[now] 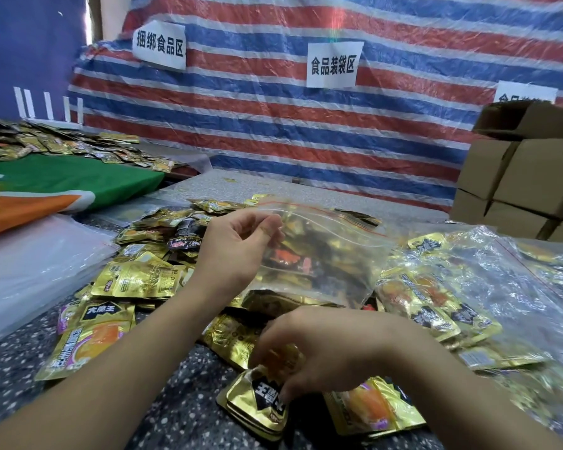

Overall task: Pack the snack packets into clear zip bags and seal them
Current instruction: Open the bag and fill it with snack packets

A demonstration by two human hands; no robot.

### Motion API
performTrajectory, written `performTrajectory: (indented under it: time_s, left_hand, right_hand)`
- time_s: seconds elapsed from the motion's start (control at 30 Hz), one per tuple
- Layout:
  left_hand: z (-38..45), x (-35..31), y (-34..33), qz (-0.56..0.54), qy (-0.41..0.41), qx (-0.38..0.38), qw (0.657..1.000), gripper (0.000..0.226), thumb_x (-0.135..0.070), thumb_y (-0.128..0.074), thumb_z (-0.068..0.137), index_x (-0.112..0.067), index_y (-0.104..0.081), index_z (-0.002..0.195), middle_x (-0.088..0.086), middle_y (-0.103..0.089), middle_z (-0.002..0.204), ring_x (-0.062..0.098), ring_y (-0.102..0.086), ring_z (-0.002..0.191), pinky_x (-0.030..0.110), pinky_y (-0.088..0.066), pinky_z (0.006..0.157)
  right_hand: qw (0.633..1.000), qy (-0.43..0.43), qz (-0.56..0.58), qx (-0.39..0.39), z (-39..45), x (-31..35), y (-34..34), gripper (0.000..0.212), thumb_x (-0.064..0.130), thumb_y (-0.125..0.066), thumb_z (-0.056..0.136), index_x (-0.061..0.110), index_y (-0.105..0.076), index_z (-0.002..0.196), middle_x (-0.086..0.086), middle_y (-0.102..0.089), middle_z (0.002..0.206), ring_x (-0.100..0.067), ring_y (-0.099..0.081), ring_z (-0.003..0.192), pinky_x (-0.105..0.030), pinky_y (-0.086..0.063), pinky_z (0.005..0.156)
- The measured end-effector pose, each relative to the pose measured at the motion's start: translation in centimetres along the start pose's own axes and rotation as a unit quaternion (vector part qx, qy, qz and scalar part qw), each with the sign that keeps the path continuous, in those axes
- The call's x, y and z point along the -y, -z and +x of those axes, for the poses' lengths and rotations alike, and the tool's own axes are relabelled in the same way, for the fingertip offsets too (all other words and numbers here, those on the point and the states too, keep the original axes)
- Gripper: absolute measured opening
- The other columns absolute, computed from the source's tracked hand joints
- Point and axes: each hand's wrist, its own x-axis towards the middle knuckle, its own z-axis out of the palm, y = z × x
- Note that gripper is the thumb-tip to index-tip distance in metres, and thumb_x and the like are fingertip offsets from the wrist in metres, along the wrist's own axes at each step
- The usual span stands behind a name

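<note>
While left hand [238, 245] pinches half-filled, unsealed zip bag [319, 248] and right hand [319, 349] gathers packets [257, 401]: several bags [501, 287] filled, many packets loose.

A clear zip bag [322, 254] with a red-lined mouth is held tilted mid-desk, partly filled; gold snack packets [137, 280] lie scattered around it, a small stack [257, 404] nearest the desk's front edge

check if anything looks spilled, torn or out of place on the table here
Nothing stands out as damaged. The gold snack packets lie in a loose, overlapping heap. The left hand holds the clear zip bag, partly filled; the right hand gathers packets.
</note>
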Motion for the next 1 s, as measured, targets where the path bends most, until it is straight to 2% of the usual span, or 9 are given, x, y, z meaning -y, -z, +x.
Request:
performTrajectory:
  time_s: [0.17,0.33,0.43,0.53,0.63,0.7,0.77,0.93,1.0]
  left_hand:
    - [0.1,0.2,0.0,0.012,0.011,0.001,1.0,0.014,-0.023,-0.064,0.092,-0.014,-0.073,0.087,0.005,-0.073,0.076,0.012,-0.068,0.068,0.022,-0.055,0.063]
    - [0.0,0.0,0.0,0.01,0.015,0.001,1.0,0.014,-0.021,-0.063,0.093,-0.014,-0.073,0.086,0.005,-0.073,0.075,0.011,-0.068,0.065,0.019,-0.054,0.059]
    - [-0.2,-0.1,-0.1,0.011,0.014,0.001,1.0,0.015,-0.019,-0.063,0.094,-0.011,-0.073,0.086,0.006,-0.072,0.074,0.008,-0.067,0.062,0.017,-0.052,0.057]
    - [-0.3,-0.2,-0.2,0.005,0.016,0.004,1.0,0.014,-0.016,-0.062,0.094,-0.009,-0.072,0.088,0.005,-0.072,0.073,0.005,-0.067,0.059,0.015,-0.052,0.056]
    - [-0.3,-0.3,-0.2,0.013,0.016,0.001,1.0,0.013,-0.016,-0.063,0.094,-0.009,-0.072,0.089,0.006,-0.072,0.075,0.007,-0.066,0.061,0.017,-0.052,0.058]
    - [-0.3,-0.3,-0.2,0.006,0.018,-0.002,1.0,0.012,-0.016,-0.063,0.094,-0.012,-0.072,0.087,0.007,-0.073,0.075,0.008,-0.066,0.06,0.017,-0.052,0.057]
    - [-0.2,-0.4,-0.2,0.002,0.02,-0.002,1.0,0.013,-0.016,-0.063,0.094,-0.014,-0.072,0.085,0.007,-0.073,0.073,0.007,-0.066,0.059,0.016,-0.051,0.055]
    - [-0.1,-0.6,-0.3,0.006,0.025,-0.008,1.0,0.016,-0.017,-0.064,0.094,-0.017,-0.072,0.08,0.007,-0.073,0.072,0.008,-0.065,0.059,0.016,-0.05,0.053]
    - [-0.1,-0.5,0.0,0.016,0.028,-0.004,0.999,0.012,-0.018,-0.065,0.093,-0.019,-0.072,0.082,0.008,-0.074,0.077,0.015,-0.068,0.066,0.022,-0.054,0.06]
  right_hand:
    - [0.999,-0.015,-0.02,0.026,0.5,-0.4,0.0,0.063,0.044,-0.079,0.081,0.034,-0.054,0.138,0.012,-0.05,0.141,-0.013,-0.049,0.127,-0.035,-0.044,0.104]
    - [0.995,-0.058,-0.057,0.051,0.9,-0.5,0.2,0.077,0.051,-0.083,0.073,0.031,-0.05,0.14,0.006,-0.049,0.132,-0.02,-0.051,0.119,-0.04,-0.049,0.099]
    - [0.994,-0.063,-0.062,0.059,1.1,-0.6,-0.1,0.079,0.054,-0.084,0.071,0.027,-0.051,0.137,0.004,-0.051,0.13,-0.023,-0.054,0.116,-0.045,-0.051,0.097]
    - [0.996,-0.056,-0.052,0.045,1.0,-1.0,-0.3,0.079,0.057,-0.083,0.069,0.029,-0.052,0.136,0.006,-0.054,0.129,-0.021,-0.054,0.116,-0.044,-0.051,0.096]
    - [0.998,-0.038,-0.044,0.017,0.9,-1.2,-0.4,0.067,0.057,-0.081,0.071,0.026,-0.06,0.127,0.007,-0.053,0.114,-0.019,-0.053,0.106,-0.039,-0.052,0.087]
    - [0.999,-0.023,-0.018,-0.025,0.6,-1.3,-0.3,0.048,0.053,-0.081,0.074,0.023,-0.064,0.106,0.008,-0.053,0.099,-0.015,-0.052,0.092,-0.035,-0.049,0.076]
    - [0.997,-0.018,0.022,-0.073,0.2,-1.5,0.0,0.036,0.047,-0.083,0.075,0.024,-0.057,0.084,0.008,-0.054,0.084,-0.009,-0.051,0.076,-0.031,-0.044,0.064]
    - [0.965,0.023,0.203,-0.166,-1.1,-1.9,1.5,0.02,0.023,-0.083,0.08,0.023,-0.066,0.091,0.006,-0.065,0.077,-0.005,-0.057,0.068,-0.029,-0.051,0.064]
    - [0.939,0.047,0.275,-0.203,-1.6,-2.0,2.1,0.018,0.015,-0.079,0.083,0.013,-0.068,0.096,0.002,-0.066,0.08,-0.013,-0.061,0.072,-0.046,-0.055,0.069]
